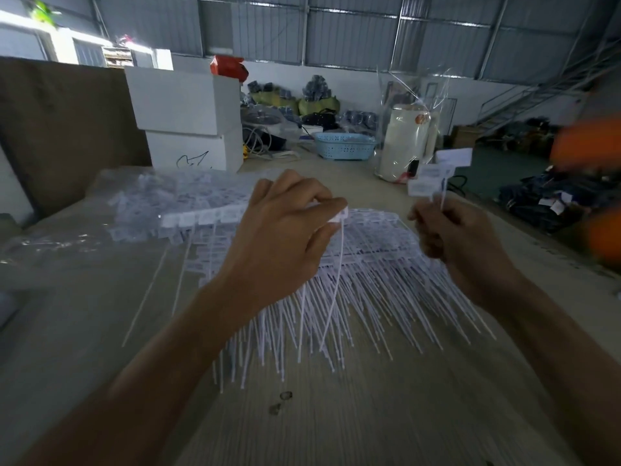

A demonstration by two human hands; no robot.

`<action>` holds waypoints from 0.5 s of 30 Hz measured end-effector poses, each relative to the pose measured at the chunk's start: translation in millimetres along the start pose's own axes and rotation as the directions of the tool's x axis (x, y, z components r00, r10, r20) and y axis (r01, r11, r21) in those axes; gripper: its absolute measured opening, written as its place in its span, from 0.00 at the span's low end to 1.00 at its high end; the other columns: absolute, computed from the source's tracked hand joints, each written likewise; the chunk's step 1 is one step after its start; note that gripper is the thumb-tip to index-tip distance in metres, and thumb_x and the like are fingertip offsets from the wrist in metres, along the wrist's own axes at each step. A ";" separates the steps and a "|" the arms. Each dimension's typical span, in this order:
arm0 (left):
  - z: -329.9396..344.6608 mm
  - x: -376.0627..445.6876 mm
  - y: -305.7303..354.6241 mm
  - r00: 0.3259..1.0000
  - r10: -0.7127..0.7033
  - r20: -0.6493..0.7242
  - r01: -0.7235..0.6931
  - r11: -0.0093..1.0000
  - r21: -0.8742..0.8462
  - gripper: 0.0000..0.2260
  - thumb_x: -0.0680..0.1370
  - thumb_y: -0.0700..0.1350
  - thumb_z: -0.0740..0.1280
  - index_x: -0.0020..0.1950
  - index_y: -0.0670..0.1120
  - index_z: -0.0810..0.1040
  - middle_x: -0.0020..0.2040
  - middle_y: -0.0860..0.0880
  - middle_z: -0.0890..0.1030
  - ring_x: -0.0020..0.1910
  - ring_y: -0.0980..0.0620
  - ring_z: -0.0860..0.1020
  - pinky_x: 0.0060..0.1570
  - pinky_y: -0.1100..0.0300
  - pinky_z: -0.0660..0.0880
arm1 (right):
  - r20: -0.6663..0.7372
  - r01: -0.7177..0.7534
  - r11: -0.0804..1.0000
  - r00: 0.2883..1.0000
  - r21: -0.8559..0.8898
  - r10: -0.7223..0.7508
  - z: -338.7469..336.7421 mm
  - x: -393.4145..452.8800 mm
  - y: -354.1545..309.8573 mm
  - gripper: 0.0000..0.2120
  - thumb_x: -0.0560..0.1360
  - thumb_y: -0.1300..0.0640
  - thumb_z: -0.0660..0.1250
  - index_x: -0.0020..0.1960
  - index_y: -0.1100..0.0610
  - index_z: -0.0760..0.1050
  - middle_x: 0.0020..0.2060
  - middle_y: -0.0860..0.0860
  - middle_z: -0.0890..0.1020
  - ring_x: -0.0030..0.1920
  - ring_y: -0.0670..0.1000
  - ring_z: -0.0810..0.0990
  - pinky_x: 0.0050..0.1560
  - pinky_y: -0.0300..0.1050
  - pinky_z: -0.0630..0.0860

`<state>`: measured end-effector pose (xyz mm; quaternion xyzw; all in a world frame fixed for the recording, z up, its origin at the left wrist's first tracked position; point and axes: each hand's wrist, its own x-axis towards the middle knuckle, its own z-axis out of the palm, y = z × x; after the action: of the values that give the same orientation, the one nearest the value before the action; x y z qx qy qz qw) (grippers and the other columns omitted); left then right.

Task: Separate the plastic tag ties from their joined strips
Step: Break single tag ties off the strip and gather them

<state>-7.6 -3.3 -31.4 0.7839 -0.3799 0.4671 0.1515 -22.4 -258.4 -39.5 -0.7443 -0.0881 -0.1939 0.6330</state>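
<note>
A joined strip of white plastic tag ties (188, 219) hangs above the table, its thin tails dangling down. My left hand (285, 237) pinches the strip's right end at a tag head, and one tail (337, 280) drops from under its thumb. My right hand (450, 230) grips a small bunch of separated tag ties (437, 173) by their tails, flags pointing up. Below both hands lies a large pile of white tag ties (369, 290) with tails fanned toward me.
More tag strips in clear plastic bags (151, 196) lie at the left on the worn table (336, 415). Behind them stand two stacked white boxes (188, 119), a blue basket (344, 146) and a white container in plastic wrap (406, 139). Clothing piles sit at the right.
</note>
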 end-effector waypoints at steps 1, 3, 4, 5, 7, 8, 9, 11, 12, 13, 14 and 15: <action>0.9 -0.7 2.8 1.000 -0.025 0.011 0.025 0.999 -0.033 0.13 0.76 0.41 0.69 0.59 0.41 0.83 0.50 0.46 0.81 0.52 0.44 0.73 0.48 0.50 0.66 | 0.079 -0.022 0.999 0.997 0.044 0.019 10.6 -3.4 1.9 0.14 0.83 0.52 0.60 0.45 0.58 0.78 0.28 0.45 0.68 0.28 0.46 0.62 0.29 0.39 0.62; 2.2 -2.6 7.6 0.998 -0.045 0.045 0.049 0.996 -0.072 0.15 0.75 0.40 0.66 0.61 0.40 0.82 0.51 0.45 0.80 0.52 0.44 0.72 0.49 0.52 0.65 | 0.202 -0.036 0.996 0.979 0.085 0.018 30.5 -11.3 3.8 0.15 0.82 0.50 0.59 0.46 0.57 0.79 0.29 0.48 0.68 0.27 0.46 0.62 0.27 0.39 0.62; 2.7 -3.5 9.3 0.997 -0.042 0.068 0.048 0.995 -0.086 0.16 0.75 0.39 0.65 0.62 0.40 0.81 0.51 0.45 0.80 0.53 0.44 0.73 0.50 0.52 0.66 | 0.245 -0.030 0.997 0.970 0.072 0.012 39.3 -15.3 4.1 0.16 0.83 0.49 0.58 0.46 0.57 0.78 0.28 0.49 0.68 0.25 0.47 0.61 0.25 0.38 0.61; 3.7 -4.2 11.3 0.996 -0.036 0.084 0.045 0.994 -0.102 0.17 0.75 0.38 0.65 0.63 0.40 0.81 0.52 0.45 0.80 0.54 0.44 0.73 0.51 0.50 0.67 | 0.273 -0.024 0.998 0.962 0.052 0.009 46.6 -19.3 4.0 0.16 0.84 0.48 0.57 0.47 0.57 0.77 0.27 0.49 0.67 0.24 0.47 0.60 0.25 0.37 0.60; 5.7 -4.8 14.8 0.996 -0.037 0.082 0.049 0.988 -0.149 0.17 0.76 0.37 0.65 0.64 0.40 0.79 0.54 0.46 0.80 0.55 0.43 0.74 0.53 0.47 0.70 | 0.273 -0.026 0.998 0.962 0.054 0.010 55.2 -24.6 4.7 0.18 0.84 0.46 0.55 0.47 0.58 0.75 0.26 0.48 0.64 0.23 0.46 0.58 0.25 0.35 0.58; 6.6 -4.7 16.1 0.997 -0.047 0.065 0.058 0.982 -0.181 0.16 0.77 0.37 0.66 0.65 0.40 0.78 0.55 0.46 0.80 0.56 0.44 0.74 0.54 0.47 0.70 | 0.255 -0.048 0.996 0.967 0.079 0.027 56.8 -26.0 4.3 0.19 0.83 0.45 0.56 0.46 0.57 0.76 0.26 0.48 0.63 0.23 0.46 0.57 0.24 0.35 0.58; 7.3 -4.6 17.6 0.997 -0.065 0.044 0.073 0.974 -0.213 0.16 0.77 0.38 0.66 0.65 0.41 0.78 0.55 0.47 0.81 0.56 0.45 0.74 0.54 0.49 0.70 | 0.243 -0.090 0.989 0.968 0.118 0.059 57.3 -26.8 2.9 0.19 0.82 0.44 0.57 0.44 0.55 0.78 0.26 0.49 0.62 0.24 0.46 0.57 0.24 0.36 0.57; 8.1 -4.2 21.6 0.992 -0.127 0.025 0.129 0.954 -0.269 0.15 0.76 0.39 0.67 0.63 0.45 0.77 0.54 0.49 0.79 0.54 0.50 0.73 0.53 0.54 0.70 | 0.257 -0.176 0.966 0.958 0.190 0.124 57.1 -28.3 -0.7 0.20 0.80 0.40 0.59 0.40 0.51 0.80 0.28 0.51 0.60 0.26 0.48 0.55 0.25 0.40 0.55; 8.1 -3.9 22.9 0.986 -0.163 0.032 0.165 0.943 -0.290 0.14 0.76 0.40 0.68 0.61 0.46 0.76 0.53 0.49 0.78 0.53 0.52 0.73 0.51 0.55 0.70 | 0.274 -0.191 0.960 0.953 0.207 0.130 56.6 -29.0 -1.4 0.21 0.79 0.38 0.60 0.39 0.50 0.81 0.30 0.54 0.58 0.28 0.50 0.54 0.26 0.42 0.54; 8.2 -3.9 23.5 0.981 -0.189 0.044 0.193 0.932 -0.306 0.13 0.76 0.41 0.68 0.59 0.48 0.75 0.52 0.50 0.77 0.51 0.54 0.73 0.50 0.57 0.70 | 0.293 -0.188 0.957 0.949 0.222 0.119 56.3 -29.5 -1.3 0.21 0.79 0.37 0.61 0.39 0.51 0.81 0.31 0.55 0.57 0.28 0.51 0.53 0.26 0.42 0.53; 8.5 -4.0 23.7 0.977 -0.204 0.054 0.211 0.925 -0.317 0.12 0.75 0.41 0.69 0.57 0.48 0.75 0.51 0.50 0.77 0.50 0.55 0.74 0.48 0.58 0.71 | 0.308 -0.176 0.955 0.946 0.238 0.098 56.5 -29.6 -1.1 0.21 0.78 0.37 0.62 0.40 0.53 0.80 0.31 0.54 0.57 0.28 0.50 0.54 0.26 0.41 0.54; 9.1 -4.6 23.7 0.975 -0.212 0.059 0.220 0.919 -0.328 0.11 0.75 0.41 0.69 0.56 0.48 0.75 0.51 0.51 0.77 0.49 0.55 0.75 0.47 0.58 0.71 | 0.317 -0.168 0.953 0.945 0.252 0.082 56.7 -29.5 -1.3 0.23 0.77 0.36 0.64 0.41 0.56 0.79 0.30 0.52 0.57 0.28 0.50 0.54 0.26 0.40 0.55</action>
<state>-20.7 -22.4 -42.8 0.7893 -0.3663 0.3678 0.3280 -39.7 -199.4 -57.1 -0.6739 -0.1622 -0.0225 0.7204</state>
